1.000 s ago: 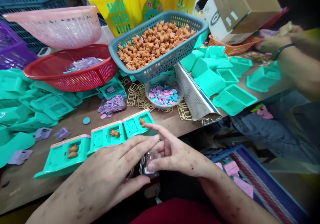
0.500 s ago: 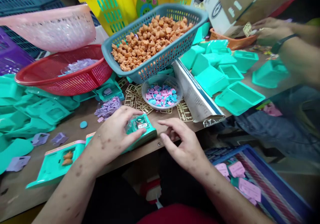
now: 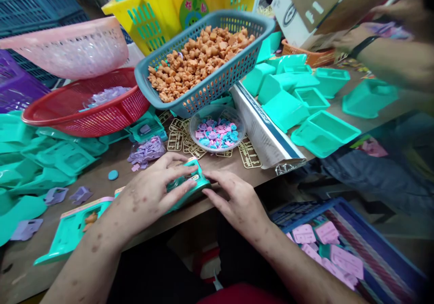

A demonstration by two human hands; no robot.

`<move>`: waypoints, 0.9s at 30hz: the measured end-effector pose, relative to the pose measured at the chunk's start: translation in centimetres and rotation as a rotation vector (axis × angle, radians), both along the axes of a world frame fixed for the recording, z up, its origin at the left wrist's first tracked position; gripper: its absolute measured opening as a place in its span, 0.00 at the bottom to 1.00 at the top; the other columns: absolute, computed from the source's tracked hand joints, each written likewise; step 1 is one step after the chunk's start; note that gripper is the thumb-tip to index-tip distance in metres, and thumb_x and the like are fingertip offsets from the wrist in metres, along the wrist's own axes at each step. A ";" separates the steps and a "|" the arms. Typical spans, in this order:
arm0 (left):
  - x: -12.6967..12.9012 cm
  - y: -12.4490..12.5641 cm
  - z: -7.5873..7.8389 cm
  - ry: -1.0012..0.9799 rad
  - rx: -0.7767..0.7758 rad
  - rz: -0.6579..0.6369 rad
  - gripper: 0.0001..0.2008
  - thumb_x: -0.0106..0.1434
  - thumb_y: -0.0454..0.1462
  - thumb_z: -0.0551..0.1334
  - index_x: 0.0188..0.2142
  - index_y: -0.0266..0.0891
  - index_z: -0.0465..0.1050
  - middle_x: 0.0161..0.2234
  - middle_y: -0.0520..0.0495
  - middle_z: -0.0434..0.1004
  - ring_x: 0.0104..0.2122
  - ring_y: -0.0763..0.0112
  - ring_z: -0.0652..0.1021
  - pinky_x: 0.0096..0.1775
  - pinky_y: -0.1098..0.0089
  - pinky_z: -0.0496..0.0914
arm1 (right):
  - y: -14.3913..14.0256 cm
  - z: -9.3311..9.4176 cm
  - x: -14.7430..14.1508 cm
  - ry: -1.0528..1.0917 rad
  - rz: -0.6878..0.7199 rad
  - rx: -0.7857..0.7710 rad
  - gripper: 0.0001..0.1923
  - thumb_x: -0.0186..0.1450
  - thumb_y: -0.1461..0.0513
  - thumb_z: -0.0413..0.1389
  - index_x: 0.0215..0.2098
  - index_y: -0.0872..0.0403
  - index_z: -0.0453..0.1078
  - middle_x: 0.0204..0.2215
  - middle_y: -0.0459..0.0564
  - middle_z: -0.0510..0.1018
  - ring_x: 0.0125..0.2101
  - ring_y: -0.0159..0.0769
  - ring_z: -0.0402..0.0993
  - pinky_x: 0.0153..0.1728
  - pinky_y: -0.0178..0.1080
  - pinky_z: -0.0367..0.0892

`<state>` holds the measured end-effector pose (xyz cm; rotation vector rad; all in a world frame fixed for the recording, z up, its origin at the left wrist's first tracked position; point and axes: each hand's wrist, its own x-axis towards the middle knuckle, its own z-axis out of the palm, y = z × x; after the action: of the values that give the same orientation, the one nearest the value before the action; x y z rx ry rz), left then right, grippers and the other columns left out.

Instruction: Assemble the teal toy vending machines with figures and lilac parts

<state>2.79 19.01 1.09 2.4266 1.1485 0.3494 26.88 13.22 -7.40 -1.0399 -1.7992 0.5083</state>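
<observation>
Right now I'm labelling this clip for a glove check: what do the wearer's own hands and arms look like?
Both are bare: no gloves, rings, watch or sleeves show on the left hand or the right hand, and both forearms are uncovered to the frame edge. Small dark spots dot both. The black wristband at upper right is on another person's arm.

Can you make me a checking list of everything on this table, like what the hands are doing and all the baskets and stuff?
Surface: brown wooden table, crowded almost everywhere.
Job's things: teal toy piece at the table's front edge.
Hands: left hand presses on top of the piece; right hand touches its right end with fingertips.
Clutter: grey-blue basket of small orange figures, red basket with purple bits, clear bowl of pink and blue bits, many teal trays, tan part frames.
Cables: nothing seen.
Surroundings: another person's arm with a dark wristband at far right; yellow basket and cardboard box behind.
</observation>
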 end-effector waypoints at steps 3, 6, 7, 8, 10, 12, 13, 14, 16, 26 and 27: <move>0.2 0.0 -0.2 0.022 0.042 0.019 0.18 0.82 0.51 0.58 0.63 0.54 0.80 0.67 0.45 0.72 0.64 0.56 0.78 0.65 0.54 0.73 | 0.0 0.2 0.1 -0.066 0.011 -0.002 0.23 0.79 0.64 0.60 0.70 0.46 0.71 0.56 0.53 0.85 0.55 0.42 0.84 0.58 0.47 0.81; 0.4 0.0 -0.5 -0.011 0.017 0.030 0.18 0.80 0.52 0.60 0.60 0.51 0.80 0.65 0.45 0.72 0.63 0.56 0.78 0.65 0.55 0.74 | 0.1 0.2 0.1 -0.088 0.001 0.010 0.20 0.78 0.65 0.62 0.66 0.47 0.75 0.52 0.52 0.85 0.51 0.42 0.84 0.55 0.46 0.82; 0.5 0.0 -0.6 -0.025 0.006 0.032 0.17 0.80 0.52 0.60 0.59 0.51 0.80 0.64 0.45 0.72 0.63 0.56 0.78 0.65 0.55 0.73 | 0.1 0.2 0.1 -0.080 0.002 0.014 0.19 0.77 0.65 0.63 0.64 0.48 0.76 0.52 0.52 0.85 0.51 0.41 0.84 0.54 0.45 0.82; 0.5 0.0 -0.7 -0.033 -0.003 0.033 0.17 0.80 0.53 0.60 0.58 0.51 0.80 0.64 0.45 0.72 0.63 0.56 0.77 0.65 0.55 0.73 | 0.2 0.1 0.0 -0.069 0.005 0.020 0.18 0.76 0.65 0.65 0.63 0.48 0.77 0.51 0.52 0.85 0.50 0.41 0.84 0.54 0.45 0.82; 0.5 -0.1 -0.9 -0.026 -0.013 0.034 0.17 0.80 0.53 0.60 0.60 0.53 0.79 0.65 0.45 0.71 0.63 0.56 0.78 0.66 0.55 0.73 | 0.3 0.1 -0.1 -0.051 0.007 0.024 0.18 0.73 0.64 0.68 0.60 0.50 0.78 0.50 0.52 0.85 0.49 0.41 0.85 0.53 0.44 0.83; 0.5 -0.2 -1.0 -0.010 -0.015 0.042 0.18 0.81 0.53 0.59 0.62 0.53 0.78 0.66 0.45 0.70 0.60 0.57 0.79 0.65 0.54 0.74 | 0.4 0.1 -0.2 -0.063 -0.002 0.012 0.18 0.72 0.64 0.69 0.60 0.50 0.78 0.49 0.52 0.85 0.48 0.42 0.85 0.51 0.44 0.83; 0.5 -0.2 -1.0 -0.008 -0.016 0.046 0.19 0.81 0.53 0.58 0.62 0.53 0.78 0.65 0.45 0.70 0.59 0.57 0.80 0.65 0.53 0.74 | 0.4 0.2 -0.2 -0.080 -0.009 0.004 0.18 0.73 0.64 0.69 0.59 0.49 0.78 0.49 0.52 0.85 0.48 0.42 0.85 0.51 0.44 0.83; 0.5 -0.2 -1.0 -0.011 -0.016 0.049 0.19 0.81 0.53 0.58 0.61 0.52 0.78 0.65 0.44 0.71 0.59 0.57 0.80 0.64 0.53 0.75 | 0.4 0.4 -0.3 -0.100 -0.014 -0.006 0.17 0.73 0.64 0.68 0.59 0.49 0.78 0.49 0.52 0.85 0.48 0.42 0.85 0.51 0.44 0.83; 0.5 -0.2 -1.0 -0.020 -0.010 0.063 0.20 0.81 0.53 0.58 0.63 0.52 0.77 0.63 0.43 0.72 0.58 0.56 0.81 0.63 0.52 0.75 | 0.4 0.7 -0.4 -0.141 -0.018 -0.022 0.13 0.74 0.63 0.67 0.56 0.50 0.78 0.48 0.52 0.85 0.48 0.43 0.85 0.50 0.45 0.83; 1.3 -1.0 0.1 0.264 0.080 0.152 0.25 0.81 0.52 0.57 0.72 0.54 0.71 0.60 0.41 0.76 0.52 0.53 0.84 0.56 0.55 0.80 | 0.2 0.9 -0.9 -0.183 -0.051 -0.079 0.11 0.75 0.63 0.65 0.55 0.50 0.77 0.47 0.52 0.82 0.46 0.43 0.84 0.47 0.44 0.83; 1.5 -1.0 0.4 0.320 0.100 0.157 0.24 0.81 0.51 0.57 0.72 0.54 0.72 0.59 0.42 0.77 0.50 0.53 0.85 0.52 0.58 0.81 | 0.2 1.0 -0.9 -0.198 -0.051 -0.093 0.11 0.75 0.63 0.65 0.55 0.49 0.77 0.46 0.52 0.82 0.45 0.43 0.84 0.45 0.43 0.82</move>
<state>4.30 17.97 1.45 2.5497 1.4947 0.0657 26.00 13.39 -6.37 -1.2333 -1.9313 0.4758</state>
